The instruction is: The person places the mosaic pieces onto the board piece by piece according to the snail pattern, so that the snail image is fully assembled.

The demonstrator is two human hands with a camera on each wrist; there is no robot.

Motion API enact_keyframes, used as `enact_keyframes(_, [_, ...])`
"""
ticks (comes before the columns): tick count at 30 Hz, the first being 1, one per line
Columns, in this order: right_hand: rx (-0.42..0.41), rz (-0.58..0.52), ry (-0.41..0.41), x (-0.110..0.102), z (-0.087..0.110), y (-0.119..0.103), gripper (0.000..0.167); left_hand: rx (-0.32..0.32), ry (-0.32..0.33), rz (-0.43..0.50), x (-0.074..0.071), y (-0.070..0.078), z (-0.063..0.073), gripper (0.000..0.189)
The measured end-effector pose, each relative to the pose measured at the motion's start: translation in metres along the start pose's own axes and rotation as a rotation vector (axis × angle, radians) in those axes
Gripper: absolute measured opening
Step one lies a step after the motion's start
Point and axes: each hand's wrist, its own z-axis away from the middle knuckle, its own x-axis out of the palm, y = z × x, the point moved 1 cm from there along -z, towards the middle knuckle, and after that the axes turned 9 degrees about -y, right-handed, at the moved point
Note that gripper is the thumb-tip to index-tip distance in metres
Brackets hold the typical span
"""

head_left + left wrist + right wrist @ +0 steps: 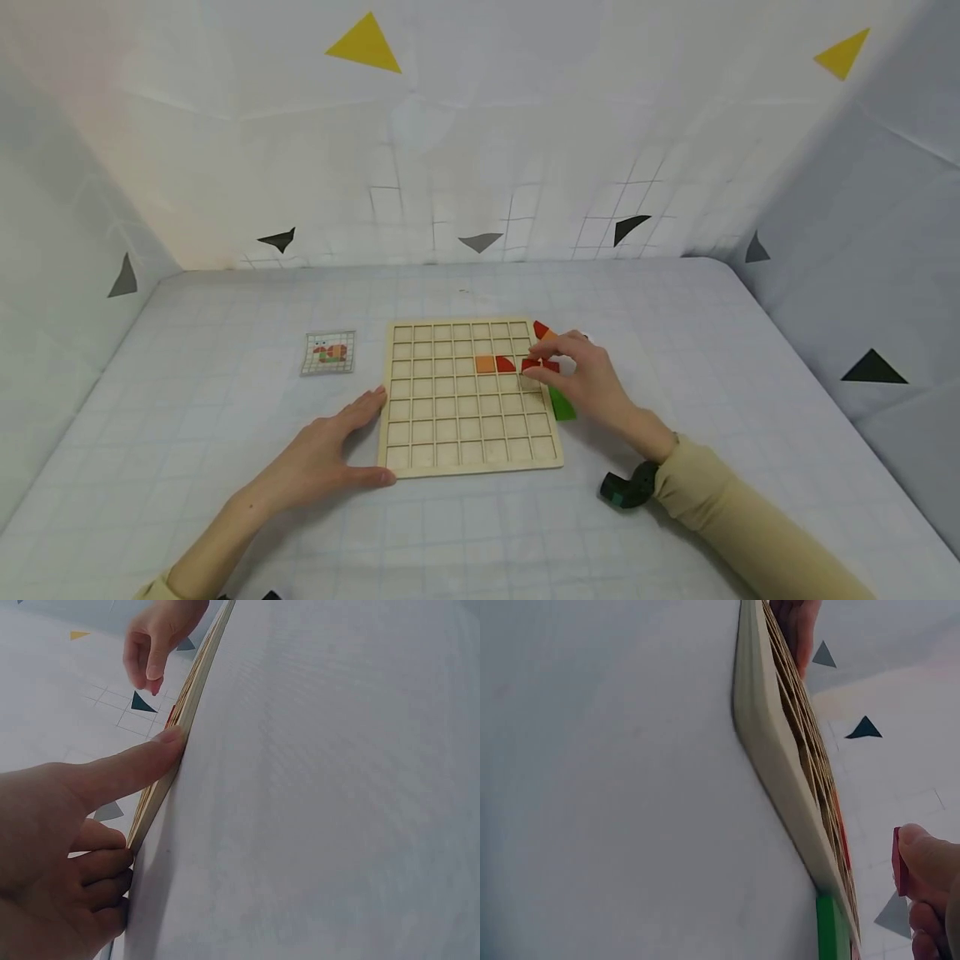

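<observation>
Frankly, if the right hand (588, 379) slackens its pinch, I'd drop the flat red block (898, 864); the left hand (322, 450) spreads wide.

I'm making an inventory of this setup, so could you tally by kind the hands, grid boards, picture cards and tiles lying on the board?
Hands: 2, the left hand and the right hand
Grid board: 1
Picture card: 1
Tiles lying on the board: 2, an orange tile and a red tile
Total: 6
</observation>
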Motion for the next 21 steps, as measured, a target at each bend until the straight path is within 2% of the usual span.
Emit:
enact_keyframes(4, [-0.062,-0.003,-0.002,0.006,-0.004,-0.006,0.031,0.0,-0.002,0.002,0.0,0.0,0.001,0.107])
enact_keyframes(15, [-0.127,-0.02,-0.036,0.014,-0.006,-0.011,0.028,-0.001,-0.01,0.011,-0.001,0.002,0.0,0.108])
enact_keyframes(21, [-0.133,0.017,-0.065,0.022,-0.005,-0.008,0.026,-0.007,-0.005,0.01,-0.001,0.001,0.001,0.108])
